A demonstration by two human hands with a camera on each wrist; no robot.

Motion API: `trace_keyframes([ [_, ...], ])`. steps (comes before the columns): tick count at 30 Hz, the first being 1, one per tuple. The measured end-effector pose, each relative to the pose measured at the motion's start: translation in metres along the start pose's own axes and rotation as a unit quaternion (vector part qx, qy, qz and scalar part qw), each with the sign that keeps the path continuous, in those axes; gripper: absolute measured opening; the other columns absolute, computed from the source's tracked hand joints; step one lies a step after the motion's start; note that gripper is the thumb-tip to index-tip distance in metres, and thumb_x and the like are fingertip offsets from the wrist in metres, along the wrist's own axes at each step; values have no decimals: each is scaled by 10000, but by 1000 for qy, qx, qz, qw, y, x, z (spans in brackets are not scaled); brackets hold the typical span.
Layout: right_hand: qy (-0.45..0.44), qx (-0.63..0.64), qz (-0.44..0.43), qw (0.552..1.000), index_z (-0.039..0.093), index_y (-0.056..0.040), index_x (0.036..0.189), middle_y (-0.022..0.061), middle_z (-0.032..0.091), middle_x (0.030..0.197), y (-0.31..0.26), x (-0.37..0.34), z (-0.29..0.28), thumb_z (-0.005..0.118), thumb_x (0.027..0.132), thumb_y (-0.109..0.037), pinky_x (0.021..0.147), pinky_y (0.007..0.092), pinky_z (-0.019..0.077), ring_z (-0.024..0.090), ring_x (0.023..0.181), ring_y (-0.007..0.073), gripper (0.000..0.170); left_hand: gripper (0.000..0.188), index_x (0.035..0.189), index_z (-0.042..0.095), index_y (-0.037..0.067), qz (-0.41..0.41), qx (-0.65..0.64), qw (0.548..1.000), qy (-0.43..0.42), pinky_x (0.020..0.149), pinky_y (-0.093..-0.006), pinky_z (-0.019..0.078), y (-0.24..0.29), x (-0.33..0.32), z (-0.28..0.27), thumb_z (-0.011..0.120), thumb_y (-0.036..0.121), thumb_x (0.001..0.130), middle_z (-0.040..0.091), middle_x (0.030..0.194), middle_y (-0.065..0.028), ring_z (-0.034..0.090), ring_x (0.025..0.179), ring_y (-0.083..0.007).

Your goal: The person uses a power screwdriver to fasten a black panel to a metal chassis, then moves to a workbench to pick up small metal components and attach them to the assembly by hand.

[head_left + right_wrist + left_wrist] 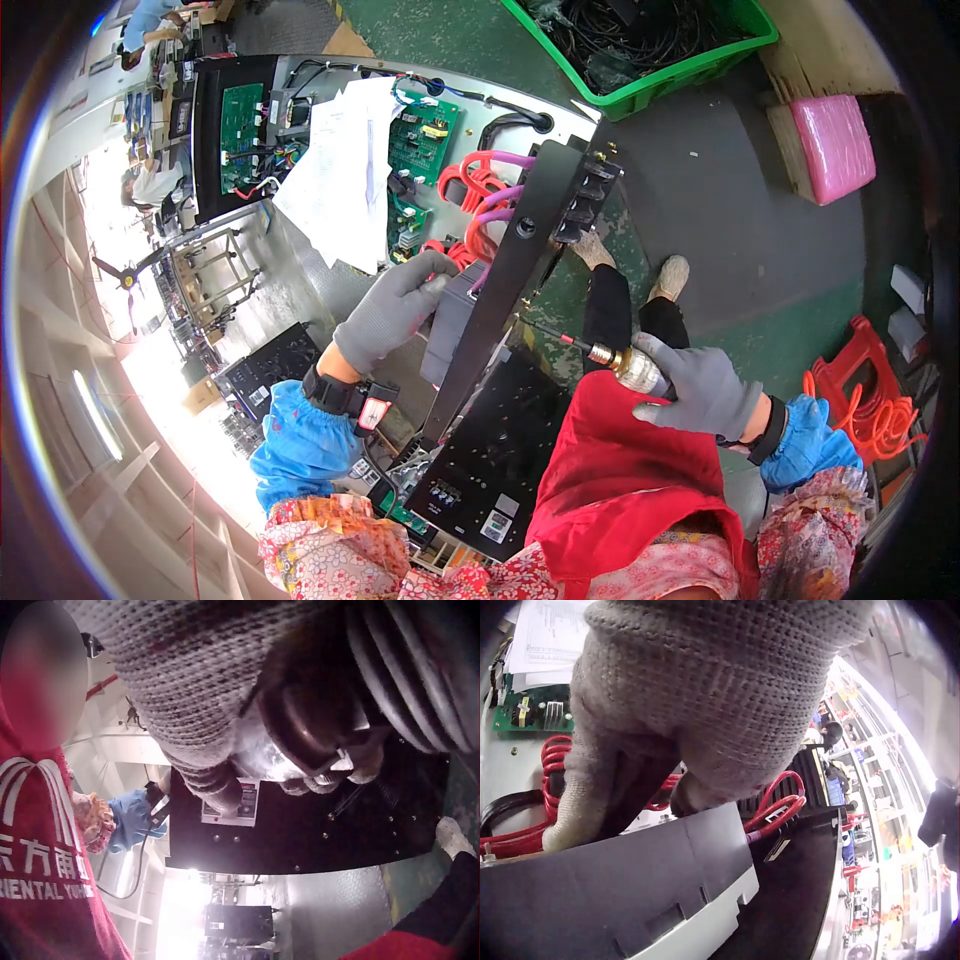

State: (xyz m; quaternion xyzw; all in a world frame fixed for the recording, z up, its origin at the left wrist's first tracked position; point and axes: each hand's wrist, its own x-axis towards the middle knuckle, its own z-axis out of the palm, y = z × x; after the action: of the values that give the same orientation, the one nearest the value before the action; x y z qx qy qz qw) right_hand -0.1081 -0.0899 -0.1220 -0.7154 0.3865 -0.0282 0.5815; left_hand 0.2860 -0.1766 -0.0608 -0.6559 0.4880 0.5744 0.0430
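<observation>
Two grey-gloved hands work at an open electrical assembly on a shop floor. The left hand (pixel 392 310) reaches over a grey block (pixel 447 335), its fingers bent at the block's edge; whether they pinch anything behind it cannot be told. The right hand (pixel 705 390) is curled round a power screwdriver (pixel 636 370), whose thin bit points toward a long black bar (pixel 500 290) standing between the hands. Whether the tip touches the bar is unclear. The grey block lies against the bar's side nearer the left hand.

Ahead of the left hand, red cables (pixel 480 200) loop beside a green circuit board (pixel 425 140), and printed papers (pixel 345 160) overlap it, their text too small to read. Below and between the hands, a black plate (pixel 500 440) carries a white label (pixel 497 527), also illegible here. White lettering on the worker's red apron (pixel 45 892), seen from the right wrist, shows "方雨" and "ORIENTAL YUH", the rest cut off or unclear. Beyond the right hand sit a green crate (pixel 655 92) of dark cables and a pink-wrapped block (pixel 835 150); an orange hose (pixel 880 420) coils to the hand's outer side.
</observation>
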Motion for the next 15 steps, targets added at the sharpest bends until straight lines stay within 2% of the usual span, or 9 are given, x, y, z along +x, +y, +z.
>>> trace_keyframes([
  [4, 15, 6, -17, 1000, 470, -41, 1422, 167, 671, 778, 3, 0, 2, 753, 791, -430, 646, 447, 534, 679, 708, 372, 793, 222, 1167, 604, 37, 22, 2, 1000, -3, 673, -266, 426, -5, 2, -1, 512, 157, 1004, 533, 854, 3, 465, 752, -70],
  [10, -10, 21, 7, 1000, 464, -41, 1423, 173, 676, 789, -1, 1, -1, 753, 794, -426, 659, 452, 538, 683, 721, 379, 792, 241, 1177, 595, 31, 11, -23, 1000, -16, 674, -258, 420, -9, 2, -1, 512, 190, 1016, 528, 860, 10, 457, 754, -67],
  [15, -3, 20, 0, 1000, 458, -52, 1430, 177, 682, 801, 1, 0, 1, 750, 796, -431, 660, 453, 540, 688, 729, 379, 794, 232, 1178, 596, 38, 26, 25, 999, -14, 658, -256, 415, -5, 3, -2, 506, 181, 1020, 520, 842, 13, 454, 733, -67],
])
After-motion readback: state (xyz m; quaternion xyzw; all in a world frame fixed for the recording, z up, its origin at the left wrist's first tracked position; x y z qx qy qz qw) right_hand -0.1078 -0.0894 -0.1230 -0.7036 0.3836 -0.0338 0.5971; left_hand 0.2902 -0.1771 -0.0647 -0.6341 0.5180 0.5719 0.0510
